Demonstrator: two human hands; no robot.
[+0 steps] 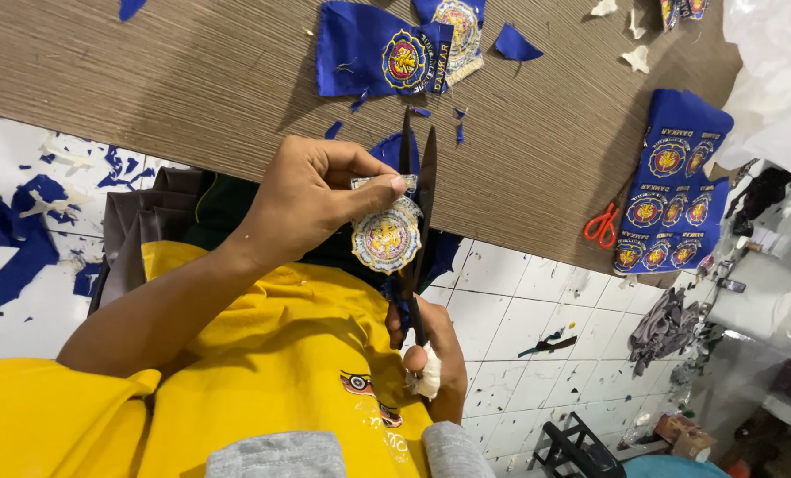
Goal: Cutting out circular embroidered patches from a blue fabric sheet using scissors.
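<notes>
Item 1: left hand, one. It is pinching one round embroidered patch between thumb and fingertips, holding it up in front of the yellow shirt, just below the table edge.

Item 2: right hand, one. Its fingers are curling closed through the handles of one pair of large dark scissors; a white wrap is showing on one finger. The blades are pointing away from the body, slightly parted, and running along the right rim of the patch, touching it.

Item 3: brown woven-look table, one, carrying the following.
- Blue fabric pieces with uncut patches at the far edge: two overlapping, blue piece with crest and a second one behind it.
- Blue fabric sheet of patches at the right edge, one, showing about nine crests in three rows, part of it hanging over the edge.
- Small red-handled scissors, one pair, lying just beside that sheet.
- Blue offcuts: several small ones scattered near the blades; white scraps, about three, at the far right.

Item 4: white tiled floor, strewn with blue trimmings at the left; exact number cannot be told.
</notes>
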